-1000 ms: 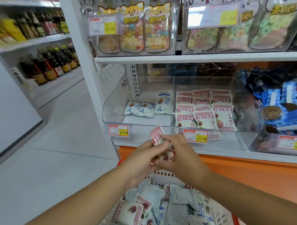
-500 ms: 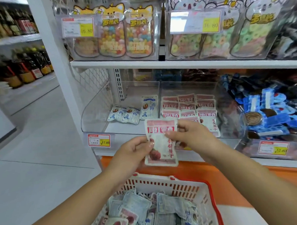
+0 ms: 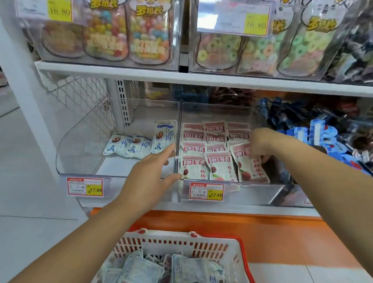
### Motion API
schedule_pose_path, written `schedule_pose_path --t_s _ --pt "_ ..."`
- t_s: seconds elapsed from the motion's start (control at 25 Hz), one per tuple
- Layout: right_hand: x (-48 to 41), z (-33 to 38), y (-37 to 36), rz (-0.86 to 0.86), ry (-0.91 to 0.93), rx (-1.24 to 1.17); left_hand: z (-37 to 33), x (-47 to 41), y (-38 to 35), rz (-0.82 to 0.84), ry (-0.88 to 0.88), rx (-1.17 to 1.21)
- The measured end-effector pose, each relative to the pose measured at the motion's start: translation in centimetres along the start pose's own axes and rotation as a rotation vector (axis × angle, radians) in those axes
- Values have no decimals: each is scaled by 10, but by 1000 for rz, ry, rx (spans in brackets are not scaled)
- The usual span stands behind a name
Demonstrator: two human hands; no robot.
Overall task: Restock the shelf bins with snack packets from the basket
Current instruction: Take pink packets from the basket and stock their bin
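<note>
Your left hand [image 3: 148,179] is reaching forward with the fingers straight and relaxed, holding nothing. Its fingertips are arriving at the clear wall between the two bins, and the thumb is pointing toward the front row of red packets.

Your right hand [image 3: 261,141] is staying inside the middle bin [image 3: 254,194]. Its fingers are curling over the top right corner of a red-and-white packet [image 3: 249,168] and are gripping it there. This packet is standing a little tilted at the right end of the front row, leaning against the front wall of the bin. More packets of the same kind [image 3: 215,138] are lying in rows behind it and to its left, overlapping each other.

In the left bin [image 3: 79,150], a few blue-and-white packets [image 3: 136,143] are lying near the dividing wall, and one of them is standing upright against it. Yellow price tags are hanging on the front of each bin, one [image 3: 85,187] under the left bin and one [image 3: 206,191] under the middle bin.

Below your arms, the red and white basket [image 3: 207,245] is sitting in front of the shelf, and many pale packets [image 3: 140,271] are piling inside it.

To the right of the middle bin, blue wrapped snacks [image 3: 322,133] are filling another bin. On the upper shelf [image 3: 135,72], bags of colourful candy [image 3: 149,34] are standing in clear boxes.
</note>
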State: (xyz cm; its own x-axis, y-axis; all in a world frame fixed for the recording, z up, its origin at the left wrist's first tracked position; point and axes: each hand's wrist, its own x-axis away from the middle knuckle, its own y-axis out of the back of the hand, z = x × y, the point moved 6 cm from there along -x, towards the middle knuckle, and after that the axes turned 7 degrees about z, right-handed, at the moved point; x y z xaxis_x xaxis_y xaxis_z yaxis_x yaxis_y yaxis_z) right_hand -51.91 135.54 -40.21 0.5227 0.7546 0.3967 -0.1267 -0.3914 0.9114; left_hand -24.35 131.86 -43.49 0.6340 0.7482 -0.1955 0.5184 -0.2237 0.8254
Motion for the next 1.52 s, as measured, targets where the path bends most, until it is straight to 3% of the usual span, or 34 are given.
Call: schedule_pose_path --t_s 0.08,0.2,0.32,0.48,0.56,0.64,0.72,0.84,0.92,1.04,1.12,1.36,1.44,1.52 --pt "-3 6 -1 -61 -16 189 10 -1 -4 5 20 48" --pt "-14 8 -15 -132 -46 289 17 -4 -9 10 12 61" --pt "-18 1 -23 -196 -60 239 13 -4 -10 -11 -20 65" --pt "19 -4 14 -579 119 -338 14 10 -1 -144 -47 49" --pt "68 10 13 -791 310 -701 11 29 10 -258 -142 -42" --pt "116 46 -17 -862 571 -780 18 55 8 -225 -193 -107" --pt "136 97 -75 -646 761 -572 44 87 -14 -27 -105 -113" --pt "118 158 -188 -131 781 -165 103 147 -59 317 167 -63" --pt "104 184 -251 139 720 -158 135 187 -89 485 336 -29" --pt "92 211 -318 360 572 -430 164 227 -133 594 460 -6" --pt "93 225 -354 429 504 -556 182 237 -150 586 497 -50" --pt "98 247 -377 362 491 -608 201 234 -179 741 455 -353" --pt "97 248 -377 375 460 -649 195 229 -175 715 425 -359" --pt "93 246 -368 401 430 -842 187 222 -164 681 397 -263"
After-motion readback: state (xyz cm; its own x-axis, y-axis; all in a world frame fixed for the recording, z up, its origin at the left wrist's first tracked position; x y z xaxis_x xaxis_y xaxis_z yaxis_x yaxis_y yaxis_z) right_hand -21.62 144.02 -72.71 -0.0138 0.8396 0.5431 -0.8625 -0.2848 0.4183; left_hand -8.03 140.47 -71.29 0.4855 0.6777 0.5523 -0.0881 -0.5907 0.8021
